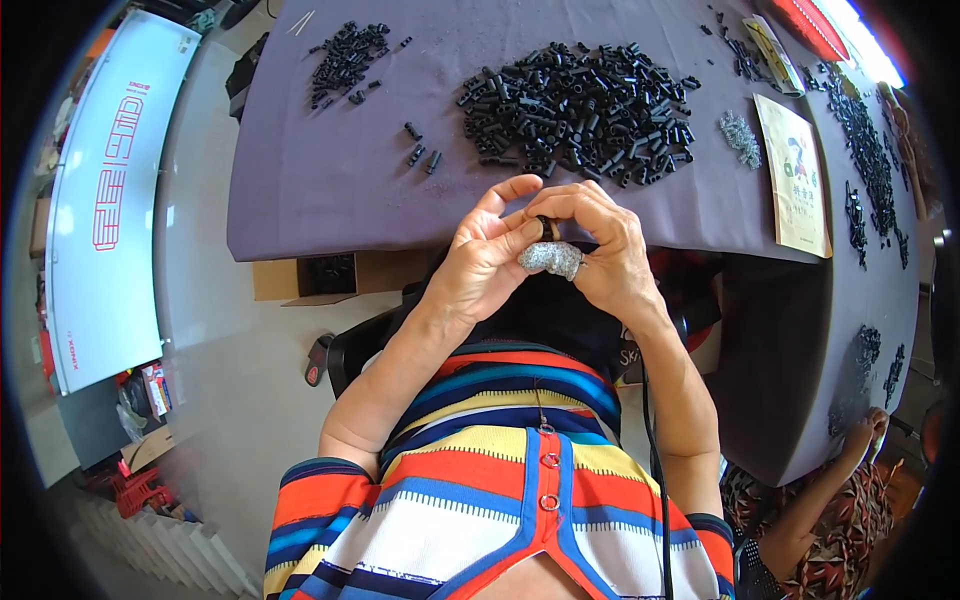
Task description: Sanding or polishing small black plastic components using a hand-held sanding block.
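Both my hands meet just past the near edge of the cloth-covered table. A small black cylindrical piece (pixel 546 228) is pinched between them, mostly hidden by fingers. My left hand (pixel 482 255) presses its thumb on the piece, with its index finger raised and bent. My right hand (pixel 612 255) closes its fingers around the piece from the other side. A grey speckled wrap (pixel 552 259) sits below the piece, seemingly over my right thumb. Beyond my hands lies a large heap of black tubular plastic parts (pixel 585 115).
A smaller heap of black parts (pixel 348 58) and several loose ones lie left. A pile of small silvery bits (pixel 740 138) is beside a tan paper packet (pixel 795 178). At right, another person's hand (pixel 866 432) works near more black parts. An open cardboard box (pixel 385 272) stands below the table.
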A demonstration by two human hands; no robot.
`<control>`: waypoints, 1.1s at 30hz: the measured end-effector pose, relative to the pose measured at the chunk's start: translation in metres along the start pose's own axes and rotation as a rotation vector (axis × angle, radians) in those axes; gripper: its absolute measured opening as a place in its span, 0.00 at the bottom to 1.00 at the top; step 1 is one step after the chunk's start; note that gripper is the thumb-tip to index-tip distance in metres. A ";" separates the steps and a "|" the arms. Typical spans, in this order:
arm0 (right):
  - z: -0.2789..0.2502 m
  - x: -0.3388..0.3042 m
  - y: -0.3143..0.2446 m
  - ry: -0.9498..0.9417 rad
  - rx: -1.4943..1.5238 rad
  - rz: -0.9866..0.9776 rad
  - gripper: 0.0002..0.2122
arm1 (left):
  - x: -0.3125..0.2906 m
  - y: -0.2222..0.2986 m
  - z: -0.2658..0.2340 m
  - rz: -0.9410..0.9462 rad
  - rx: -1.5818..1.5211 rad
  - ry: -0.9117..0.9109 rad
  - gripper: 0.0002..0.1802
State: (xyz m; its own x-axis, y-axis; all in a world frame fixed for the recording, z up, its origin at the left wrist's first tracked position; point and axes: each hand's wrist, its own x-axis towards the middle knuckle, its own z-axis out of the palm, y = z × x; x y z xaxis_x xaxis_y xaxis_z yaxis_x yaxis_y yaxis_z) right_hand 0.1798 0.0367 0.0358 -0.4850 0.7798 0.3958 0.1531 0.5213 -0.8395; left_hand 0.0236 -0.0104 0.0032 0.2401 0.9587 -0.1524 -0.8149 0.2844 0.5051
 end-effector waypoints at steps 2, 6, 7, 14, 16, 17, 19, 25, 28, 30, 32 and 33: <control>0.002 0.000 -0.001 0.005 0.008 0.005 0.13 | 0.000 0.000 0.000 -0.013 -0.022 -0.001 0.27; 0.005 0.000 -0.002 0.019 0.028 0.009 0.12 | -0.003 0.000 -0.002 -0.030 -0.071 -0.010 0.28; 0.005 0.000 -0.003 0.026 0.041 0.000 0.12 | -0.003 0.000 -0.003 -0.047 -0.090 -0.008 0.29; 0.009 0.000 -0.005 -0.019 -0.020 0.031 0.17 | -0.006 0.011 0.007 0.032 0.108 0.129 0.25; 0.008 -0.001 -0.007 -0.015 -0.182 -0.035 0.24 | -0.007 0.023 0.011 0.230 0.466 0.183 0.20; 0.006 -0.001 -0.007 -0.004 -0.120 0.009 0.24 | -0.007 0.033 0.010 0.348 0.684 0.260 0.13; 0.000 0.000 -0.006 0.012 -0.084 0.056 0.21 | -0.003 0.054 0.003 0.582 1.059 0.431 0.04; -0.011 0.002 0.001 0.161 -0.093 0.146 0.14 | 0.020 0.097 -0.031 0.864 1.757 0.528 0.06; -0.028 0.002 0.011 0.216 -0.170 0.089 0.15 | 0.030 0.096 -0.040 0.892 1.904 0.466 0.04; -0.049 0.000 0.015 0.255 -0.304 0.157 0.14 | 0.034 0.093 -0.040 0.877 1.881 0.470 0.05; -0.066 -0.002 0.020 0.316 -0.361 0.225 0.10 | 0.034 0.090 -0.039 0.806 1.852 0.510 0.06; -0.075 -0.004 0.023 0.369 -0.399 0.269 0.10 | 0.035 0.088 -0.039 0.777 1.816 0.519 0.06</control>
State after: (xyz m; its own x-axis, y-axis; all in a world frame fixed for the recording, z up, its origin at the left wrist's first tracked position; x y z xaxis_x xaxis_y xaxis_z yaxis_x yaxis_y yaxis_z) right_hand 0.2498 0.0713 0.0428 -0.0647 0.9339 0.3516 0.5747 0.3229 -0.7520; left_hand -0.0604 0.0480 0.0097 -0.2372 0.8574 0.4568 0.7830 -0.1095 0.6123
